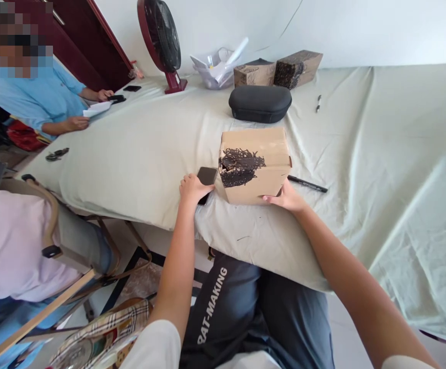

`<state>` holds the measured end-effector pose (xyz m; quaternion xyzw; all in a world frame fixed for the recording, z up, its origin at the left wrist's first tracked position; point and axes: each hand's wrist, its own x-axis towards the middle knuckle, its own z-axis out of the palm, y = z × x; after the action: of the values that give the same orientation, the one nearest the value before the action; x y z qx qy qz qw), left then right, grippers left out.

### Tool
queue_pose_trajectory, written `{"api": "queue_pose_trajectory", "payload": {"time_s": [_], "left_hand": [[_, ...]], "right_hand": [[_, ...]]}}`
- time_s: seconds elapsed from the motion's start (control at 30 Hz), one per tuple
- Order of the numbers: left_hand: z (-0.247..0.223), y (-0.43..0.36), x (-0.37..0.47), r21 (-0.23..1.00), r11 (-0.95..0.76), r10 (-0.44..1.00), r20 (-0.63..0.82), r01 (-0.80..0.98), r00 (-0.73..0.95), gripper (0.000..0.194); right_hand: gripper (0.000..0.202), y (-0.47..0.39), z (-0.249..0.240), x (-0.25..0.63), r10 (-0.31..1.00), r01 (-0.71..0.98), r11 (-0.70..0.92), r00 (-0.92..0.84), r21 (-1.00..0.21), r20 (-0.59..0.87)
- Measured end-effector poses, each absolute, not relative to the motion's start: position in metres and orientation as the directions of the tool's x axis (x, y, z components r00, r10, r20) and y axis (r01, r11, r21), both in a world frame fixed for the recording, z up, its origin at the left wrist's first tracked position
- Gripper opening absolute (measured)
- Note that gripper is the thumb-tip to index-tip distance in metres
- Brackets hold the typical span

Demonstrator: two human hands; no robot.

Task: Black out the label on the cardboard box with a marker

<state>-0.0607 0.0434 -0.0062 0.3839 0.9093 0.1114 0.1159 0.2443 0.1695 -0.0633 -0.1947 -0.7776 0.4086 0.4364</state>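
The cardboard box (261, 179) sits in front of me near the close edge of the cloth-covered table (149, 148). I'd judge it light for its bulk and fairly stiff, though the walls might dent if squeezed; the bare card should give decent grip. Its scribbled left end looks ragged, so I'd rather hold the sound lower sides, one palm on each. My right hand (291, 197) is at the lower right corner, thumb flat on the near face; the other fingers are hidden around the side, so I cannot tell if they clamp. A black marker (308, 184) lies just beyond it. My left hand (192, 188) rests palm down at the phone (207, 176), thumb spread apart from the fingers and across it. Both forearms reach forward from my lap.
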Motion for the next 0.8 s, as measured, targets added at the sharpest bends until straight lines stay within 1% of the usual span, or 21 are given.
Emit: {"api": "queue_pose_trajectory", "payload": {"time_s": [0.1, 0.2, 0.3, 0.37, 0.43, 0.5, 0.57, 0.67, 0.8], "left_hand": [[-0.008, 0.037, -0.057, 0.337, 0.671, 0.716, -0.059, 0.661, -0.696, 0.083], [-0.009, 0.025, -0.05, 0.403, 0.647, 0.701, 0.018, 0.647, -0.712, 0.083], [-0.006, 0.01, -0.041, 0.453, 0.634, 0.664, 0.097, 0.627, -0.742, 0.082], [0.0, -0.002, -0.034, 0.495, 0.61, 0.64, 0.151, 0.618, -0.753, 0.078], [0.01, -0.015, -0.025, 0.588, 0.53, 0.618, 0.226, 0.611, -0.753, 0.073], [0.02, -0.029, -0.012, 0.705, 0.393, 0.584, 0.305, 0.59, -0.753, 0.071], [0.03, -0.041, 0.005, 0.786, 0.261, 0.545, 0.359, 0.561, -0.758, 0.071], [0.041, -0.055, 0.033, 0.834, 0.12, 0.507, 0.415, 0.538, -0.756, 0.069], [0.051, -0.062, 0.064, 0.836, 0.044, 0.5, 0.456, 0.547, -0.736, 0.068]], "right_hand": [[0.125, 0.166, -0.066, 0.246, 0.633, -0.03, 0.595, -0.598, -0.803, 0.492], [0.133, 0.166, -0.07, 0.248, 0.642, -0.02, 0.588, -0.597, -0.809, 0.481], [0.134, 0.165, -0.072, 0.249, 0.625, -0.034, 0.596, -0.608, -0.802, 0.49], [0.134, 0.164, -0.071, 0.249, 0.614, -0.042, 0.605, -0.611, -0.795, 0.499], [0.133, 0.163, -0.07, 0.249, 0.608, -0.046, 0.612, -0.611, -0.79, 0.507], [0.133, 0.163, -0.069, 0.25, 0.605, -0.045, 0.615, -0.613, -0.787, 0.508], [0.133, 0.163, -0.07, 0.25, 0.606, -0.041, 0.615, -0.615, -0.787, 0.505], [0.133, 0.165, -0.072, 0.25, 0.602, -0.036, 0.624, -0.615, -0.781, 0.509], [0.134, 0.166, -0.075, 0.25, 0.605, -0.026, 0.632, -0.608, -0.774, 0.514]]}}
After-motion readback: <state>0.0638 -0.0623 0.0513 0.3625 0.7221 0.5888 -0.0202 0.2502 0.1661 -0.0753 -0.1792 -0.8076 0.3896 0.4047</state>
